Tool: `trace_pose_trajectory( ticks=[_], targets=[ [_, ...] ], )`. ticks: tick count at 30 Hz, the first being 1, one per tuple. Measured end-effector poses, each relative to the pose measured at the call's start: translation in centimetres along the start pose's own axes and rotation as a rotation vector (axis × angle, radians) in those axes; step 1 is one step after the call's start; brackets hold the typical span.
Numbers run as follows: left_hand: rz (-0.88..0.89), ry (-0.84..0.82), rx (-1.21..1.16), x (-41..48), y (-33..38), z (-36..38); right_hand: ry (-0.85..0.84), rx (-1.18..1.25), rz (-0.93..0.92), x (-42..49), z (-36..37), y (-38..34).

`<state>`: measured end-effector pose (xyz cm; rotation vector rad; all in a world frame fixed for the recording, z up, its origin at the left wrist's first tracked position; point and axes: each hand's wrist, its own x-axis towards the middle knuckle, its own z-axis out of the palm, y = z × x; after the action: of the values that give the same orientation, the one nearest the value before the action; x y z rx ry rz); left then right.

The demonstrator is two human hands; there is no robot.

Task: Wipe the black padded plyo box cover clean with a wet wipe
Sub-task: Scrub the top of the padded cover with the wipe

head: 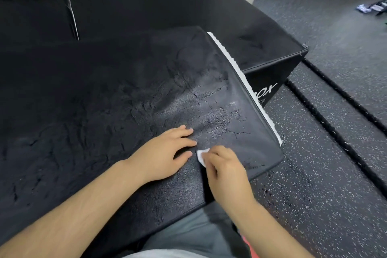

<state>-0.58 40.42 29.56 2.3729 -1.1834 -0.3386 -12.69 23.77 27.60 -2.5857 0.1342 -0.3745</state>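
The black cover [146, 94] looks like cracked, flaking, faintly shiny leatherette, edged by fuzzy white strip [240, 73]; the floor [314, 184] beside it is speckled matt rubber.

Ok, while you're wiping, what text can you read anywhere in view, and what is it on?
"ox": white letters on the side of the lower black box; the word's start is hidden behind the padded cover.
Under those letters, a white mark: partly hidden, unreadable.
Far right, dark packets on the floor: white markings, too blurred to read.
On the padded cover and the wet wipe: no text seen.
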Motion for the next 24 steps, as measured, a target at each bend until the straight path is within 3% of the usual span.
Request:
trace_pose_trajectory(
  ticks=[2,6,10,15,20,24],
  targets=[
    [0.007,-0.011,-0.006,-0.1,-0.1,0.2,0.021,0.01,0.006,1.8,0.1,1.8],
    [0.01,-0.022,-0.014,-0.2,-0.3,0.4,0.128,-0.013,0.185,5.9,1.2,3.7],
    [0.005,-0.034,-0.039,-0.3,-0.2,0.6,0.022,0.087,0.066,3.9,1.0,1.9],
    [0.017,-0.05,-0.051,-0.1,-0.8,0.5,0.12,0.123,0.211,9.4,1.8,4.1],
    [0.009,-0.083,-0.074,0.1,-0.9,0.0,-0.023,0.135,0.036,7.3,1.8,1.8],
    [-0.015,-0.125,-0.008,0.8,-0.9,-1.7,0.119,0.127,0.182,12.6,2.4,3.6]
  ],
)
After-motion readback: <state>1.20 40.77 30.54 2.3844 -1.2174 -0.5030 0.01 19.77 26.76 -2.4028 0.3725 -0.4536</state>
